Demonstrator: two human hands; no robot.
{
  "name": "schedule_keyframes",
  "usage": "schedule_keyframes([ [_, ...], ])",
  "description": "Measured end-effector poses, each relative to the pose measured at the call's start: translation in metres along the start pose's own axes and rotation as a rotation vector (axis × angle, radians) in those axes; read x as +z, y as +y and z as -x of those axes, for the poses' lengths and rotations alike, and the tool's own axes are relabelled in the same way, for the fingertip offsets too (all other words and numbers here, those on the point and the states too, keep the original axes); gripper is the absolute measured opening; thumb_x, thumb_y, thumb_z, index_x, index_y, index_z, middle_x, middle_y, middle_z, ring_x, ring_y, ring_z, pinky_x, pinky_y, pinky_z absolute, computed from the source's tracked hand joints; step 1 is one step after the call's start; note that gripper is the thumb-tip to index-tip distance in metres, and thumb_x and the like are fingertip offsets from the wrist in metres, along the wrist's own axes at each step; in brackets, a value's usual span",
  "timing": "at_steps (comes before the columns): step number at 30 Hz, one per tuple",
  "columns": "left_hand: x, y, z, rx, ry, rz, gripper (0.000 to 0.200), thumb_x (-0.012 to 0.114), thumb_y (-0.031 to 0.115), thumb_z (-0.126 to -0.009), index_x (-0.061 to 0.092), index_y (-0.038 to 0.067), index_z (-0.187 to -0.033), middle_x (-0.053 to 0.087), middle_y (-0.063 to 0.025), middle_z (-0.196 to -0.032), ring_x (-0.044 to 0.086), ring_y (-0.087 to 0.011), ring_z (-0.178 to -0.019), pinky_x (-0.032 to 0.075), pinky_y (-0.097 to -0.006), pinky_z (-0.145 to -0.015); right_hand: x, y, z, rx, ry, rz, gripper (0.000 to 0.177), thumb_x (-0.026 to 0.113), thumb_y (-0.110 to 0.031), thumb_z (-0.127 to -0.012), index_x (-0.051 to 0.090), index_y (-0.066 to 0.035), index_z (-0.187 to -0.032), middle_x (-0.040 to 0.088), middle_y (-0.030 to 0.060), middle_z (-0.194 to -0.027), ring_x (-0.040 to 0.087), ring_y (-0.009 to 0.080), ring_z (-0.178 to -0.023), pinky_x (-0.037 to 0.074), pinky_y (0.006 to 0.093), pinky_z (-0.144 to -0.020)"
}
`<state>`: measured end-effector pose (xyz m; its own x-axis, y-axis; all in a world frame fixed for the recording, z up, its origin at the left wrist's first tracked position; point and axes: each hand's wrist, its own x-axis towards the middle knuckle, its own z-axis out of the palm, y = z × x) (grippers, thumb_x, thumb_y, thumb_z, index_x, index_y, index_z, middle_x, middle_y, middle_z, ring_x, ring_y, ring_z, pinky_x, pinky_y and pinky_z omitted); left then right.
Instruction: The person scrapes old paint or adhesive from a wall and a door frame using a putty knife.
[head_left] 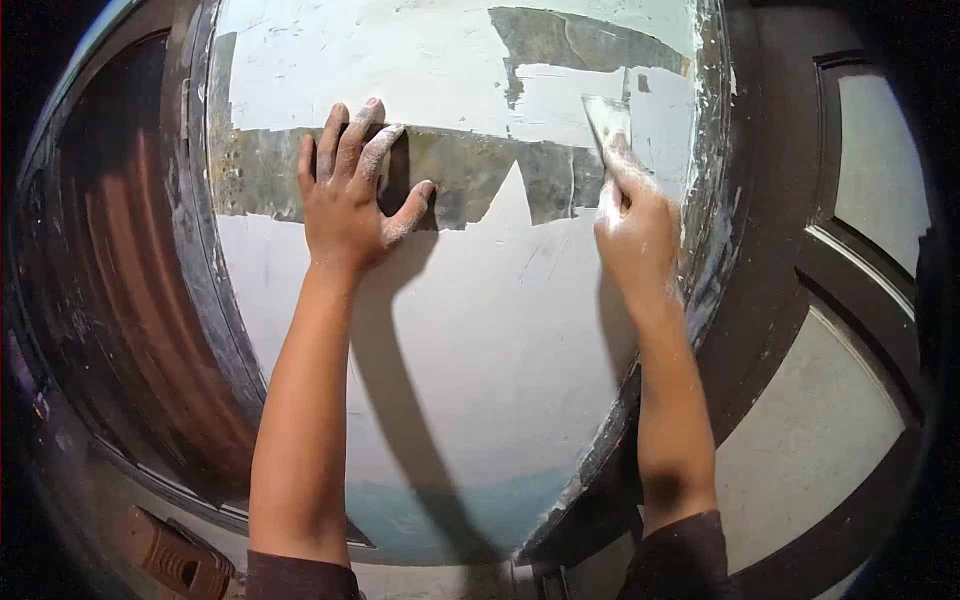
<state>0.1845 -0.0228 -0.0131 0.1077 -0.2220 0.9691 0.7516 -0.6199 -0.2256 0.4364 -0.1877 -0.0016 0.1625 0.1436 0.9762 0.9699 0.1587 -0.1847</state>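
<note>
My left hand (pixel 352 185) is spread against the wall, fingers apart and dusted with white powder. It lies over the left part of a bare grey-brown strip (pixel 450 165) that runs across the white coating. At the right, my right hand (pixel 637 215) grips a putty knife (pixel 607 115), its wide blade pointing up and touching or very near the wall. White paste covers the blade and my fingers. Around the blade is white-coated wall (pixel 450 310), with another bare grey patch (pixel 580 40) above it. The knife's handle is mostly hidden in my hand.
A dark frame with a brown panel (pixel 150 270) stands on the left. To the right is a dark brown panelled door (pixel 770 200) with pale panels. A brown plastic object (pixel 175 555) sits at the lower left. The wall's lower part is bluish green (pixel 430 515).
</note>
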Motion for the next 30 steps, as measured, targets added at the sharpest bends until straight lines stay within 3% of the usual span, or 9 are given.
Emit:
schedule_keyframes([
  [3,0.0,0.0,0.001,-0.006,0.009,0.015,0.06,0.076,0.047,-0.085,0.061,0.022,-0.137,0.049,-0.0009,-0.16,0.037,-0.0302,-0.153,0.019,-0.053,-0.124,0.009,0.009,0.03,-0.095,-0.003,-0.02,0.043,0.058,0.001,-0.094,0.067,-0.003,-0.136,0.06,0.0177,-0.146,0.061,0.0347,-0.131,0.051,0.0395,-0.107],
  [9,0.001,-0.001,0.0,0.007,0.013,-0.004,0.059,0.075,0.049,-0.086,0.061,0.023,-0.137,0.049,-0.0007,-0.16,0.037,-0.0291,-0.153,0.02,-0.0531,-0.124,0.016,0.001,-0.021,-0.143,0.083,-0.022,0.042,0.054,-0.01,-0.097,0.066,-0.011,-0.138,0.066,0.0196,-0.133,0.068,0.0442,-0.109,0.055,0.0468,-0.094],
  [13,0.002,-0.002,0.0,0.019,0.028,0.003,0.059,0.076,0.048,-0.086,0.061,0.023,-0.137,0.049,-0.0002,-0.16,0.037,-0.0291,-0.153,0.02,-0.0529,-0.125,0.007,-0.014,-0.024,0.001,-0.007,0.038,0.042,0.053,-0.01,-0.097,0.066,-0.012,-0.138,0.071,0.0208,-0.122,0.068,0.0446,-0.106,0.056,0.049,-0.091],
  [14,0.004,-0.003,0.001,0.013,0.037,0.016,0.059,0.077,0.049,-0.084,0.063,0.023,-0.135,0.05,-0.0003,-0.159,0.037,-0.029,-0.152,0.02,-0.0536,-0.125,0.008,-0.015,-0.012,-0.042,0.009,0.026,0.043,0.053,-0.01,-0.098,0.066,-0.013,-0.138,0.07,0.0204,-0.125,0.068,0.0444,-0.106,0.056,0.049,-0.091],
  [15,0.005,-0.003,0.0,0.015,0.047,0.025,0.059,0.077,0.049,-0.082,0.064,0.023,-0.133,0.051,-0.0004,-0.158,0.037,-0.0289,-0.152,0.02,-0.0543,-0.125,0.008,-0.022,0.002,-0.008,0.0,-0.069,0.037,0.055,-0.002,-0.096,0.069,0.0,-0.13,0.064,0.0215,-0.139,0.061,0.035,-0.132,0.049,0.0369,-0.108],
  [19,0.004,0.0,0.001,-0.011,0.037,0.012,0.061,0.076,0.051,-0.082,0.064,0.022,-0.133,0.05,-0.0005,-0.158,0.037,-0.0306,-0.152,0.021,-0.0561,-0.125,0.019,-0.017,0.028,-0.019,-0.017,-0.047,0.039,0.057,0.0,-0.096,0.066,0.002,-0.134,0.063,0.0211,-0.141,0.062,0.0351,-0.131,0.049,0.0376,-0.109],
  [22,0.004,-0.001,0.001,-0.002,0.041,0.017,0.06,0.076,0.053,-0.082,0.065,0.022,-0.132,0.05,-0.0004,-0.157,0.036,-0.0303,-0.152,0.02,-0.0563,-0.125,0.03,-0.013,0.001,-0.113,0.061,-0.046,0.042,0.055,-0.005,-0.097,0.064,-0.003,-0.138,0.06,0.0164,-0.146,0.068,0.0415,-0.113,0.055,0.0455,-0.095],
  [25,0.003,0.0,0.001,-0.017,0.019,0.018,0.06,0.076,0.053,-0.081,0.066,0.021,-0.131,0.051,-0.0009,-0.157,0.036,-0.0303,-0.152,0.019,-0.0555,-0.125,0.024,-0.019,-0.019,-0.03,-0.062,0.013,0.044,0.055,-0.006,-0.097,0.061,-0.004,-0.141,0.059,0.0168,-0.147,0.067,0.0421,-0.114,0.054,0.0459,-0.096],
  [30,0.005,-0.001,0.002,-0.005,0.026,-0.01,0.061,0.076,0.053,-0.082,0.064,0.022,-0.134,0.051,-0.0007,-0.157,0.036,-0.0295,-0.152,0.019,-0.054,-0.125,0.019,-0.008,0.033,-0.12,-0.008,-0.055,0.05,0.055,-0.001,-0.095,0.06,-0.008,-0.144,0.059,0.0146,-0.149,0.064,0.0386,-0.124,0.053,0.0436,-0.101],
])
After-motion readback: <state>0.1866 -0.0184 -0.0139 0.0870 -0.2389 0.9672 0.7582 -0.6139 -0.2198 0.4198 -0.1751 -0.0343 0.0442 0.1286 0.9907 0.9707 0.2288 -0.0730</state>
